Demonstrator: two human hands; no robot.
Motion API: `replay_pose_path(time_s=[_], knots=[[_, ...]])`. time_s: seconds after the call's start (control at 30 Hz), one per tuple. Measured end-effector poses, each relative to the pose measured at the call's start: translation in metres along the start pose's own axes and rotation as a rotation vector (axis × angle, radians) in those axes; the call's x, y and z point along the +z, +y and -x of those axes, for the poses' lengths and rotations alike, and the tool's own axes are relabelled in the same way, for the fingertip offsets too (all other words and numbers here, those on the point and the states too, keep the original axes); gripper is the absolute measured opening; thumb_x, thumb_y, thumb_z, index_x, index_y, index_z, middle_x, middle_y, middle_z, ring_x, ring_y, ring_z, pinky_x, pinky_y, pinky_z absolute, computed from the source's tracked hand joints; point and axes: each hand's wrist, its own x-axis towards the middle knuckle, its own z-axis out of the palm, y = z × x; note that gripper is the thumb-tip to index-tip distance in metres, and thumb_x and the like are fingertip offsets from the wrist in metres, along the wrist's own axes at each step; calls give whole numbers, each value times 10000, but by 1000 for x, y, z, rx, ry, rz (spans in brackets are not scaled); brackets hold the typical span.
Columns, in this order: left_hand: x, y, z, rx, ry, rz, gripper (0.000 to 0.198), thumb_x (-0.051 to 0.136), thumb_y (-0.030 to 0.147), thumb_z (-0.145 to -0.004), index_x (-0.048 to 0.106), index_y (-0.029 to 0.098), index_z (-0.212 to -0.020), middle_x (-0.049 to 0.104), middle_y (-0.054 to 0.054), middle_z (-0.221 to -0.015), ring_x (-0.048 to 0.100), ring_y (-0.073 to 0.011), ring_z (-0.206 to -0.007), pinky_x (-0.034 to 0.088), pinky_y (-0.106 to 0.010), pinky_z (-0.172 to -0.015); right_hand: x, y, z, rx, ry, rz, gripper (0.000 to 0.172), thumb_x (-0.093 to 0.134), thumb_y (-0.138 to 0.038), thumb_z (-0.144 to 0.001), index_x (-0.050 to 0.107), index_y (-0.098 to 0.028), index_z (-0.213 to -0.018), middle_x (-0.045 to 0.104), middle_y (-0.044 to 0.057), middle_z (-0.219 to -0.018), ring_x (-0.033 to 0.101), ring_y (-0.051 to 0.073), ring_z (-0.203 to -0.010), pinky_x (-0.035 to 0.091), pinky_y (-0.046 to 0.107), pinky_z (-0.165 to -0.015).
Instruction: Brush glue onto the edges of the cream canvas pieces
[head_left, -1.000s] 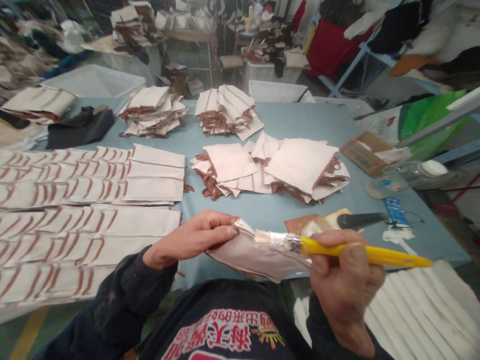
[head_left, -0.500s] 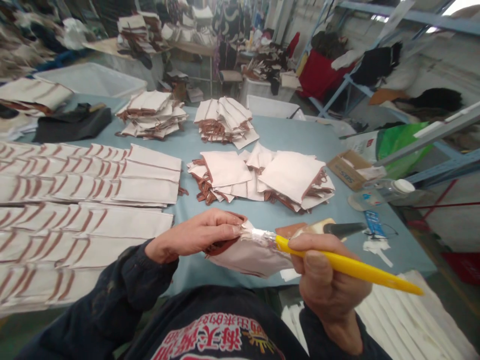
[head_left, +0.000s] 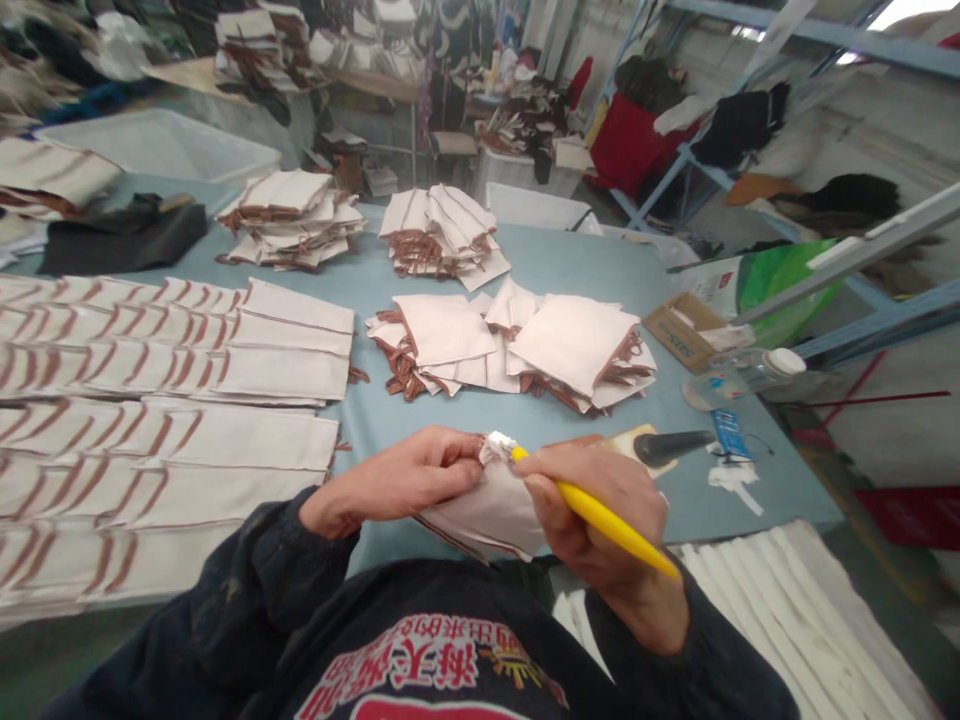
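Observation:
A white fabric piece with brown trim is held near the table's front edge, close to my body. My left hand pinches its upper left edge, thumb on top. In my right hand is a yellow-handled brush, its fingers wrapped round the handle. The white-coated brush tip touches the fabric's upper edge, right beside my left fingertips. Behind my right hand lies a dark, tapered object on a pale block.
Stacked white pieces lie just beyond my hands, with more piles behind. Overlapping rows cover the left side. A cardboard box and a clear jar stand at the right. White strips lie lower right.
My right hand and the brush have moved left, closer to my left hand, and the handle now points more steeply down toward my body. The whole view has shifted slightly.

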Motion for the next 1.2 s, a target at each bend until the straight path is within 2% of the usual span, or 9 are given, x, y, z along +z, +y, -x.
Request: replay_pose_path(time_s=[0.1,0.23,0.3,0.4,0.57,0.63,0.83,1.07,1.2], knots=[[2,-8,-7,29,99,-27,316,710,453,-920,707,142,-974,584,9,-765,445,-118,-659,349,-223,-584,15,9,8,124,60,8,184,566,-223,-1063,683,-212,-922,762,-5,-733,714,121,-596,551,220,-599],[-2,-12,-6,-7,173,-9,399,729,518,-889,701,122,-920,548,22,-705,368,-88,-579,259,-206,-508,24,17,21,539,321,-177,286,520,-338,-1097,689,-196,-915,572,-72,-546,559,97,-424,452,206,-453],[-5,-12,-5,-20,165,8,419,730,538,-890,690,121,-883,507,42,-663,334,-74,-549,236,-202,-495,19,15,25,630,439,-272,324,536,-390,-1093,684,-192,-883,522,-79,-526,505,89,-401,412,205,-427],[-8,-13,-4,-18,142,25,421,740,542,-897,700,123,-897,469,59,-635,326,-66,-525,237,-202,-484,4,10,28,593,453,-377,305,575,-395,-1077,689,-198,-873,499,-81,-537,445,81,-391,385,212,-416],[-7,-9,-6,-31,57,8,481,730,594,-912,720,114,-951,453,65,-627,320,-61,-493,210,-201,-443,-3,18,32,407,114,-325,221,591,-340,-1067,731,-227,-938,664,-20,-666,606,131,-517,510,270,-523],[-7,-7,-6,-50,2,15,498,726,614,-912,703,117,-930,447,72,-602,305,-56,-470,193,-199,-430,1,25,33,377,55,-241,211,603,-347,-1060,735,-230,-943,711,-9,-708,624,132,-517,509,265,-513],[-10,-13,-7,-73,87,94,453,773,571,-875,693,125,-890,444,82,-541,262,-53,-451,155,-201,-426,0,25,42,359,175,-124,295,553,-404,-1070,735,-228,-919,705,10,-675,682,169,-557,573,291,-550],[-9,-11,-7,-73,52,74,481,759,591,-884,711,113,-904,472,59,-591,325,-67,-493,222,-214,-468,2,19,24,146,118,-110,247,546,-298,-1080,699,-239,-896,750,-5,-703,718,143,-588,565,244,-571],[-4,-11,-7,-70,97,47,468,749,590,-893,653,139,-816,457,57,-633,328,-77,-537,238,-223,-498,14,19,26,217,181,-88,255,533,-320,-1088,698,-239,-911,707,-13,-653,672,141,-547,544,257,-565]])
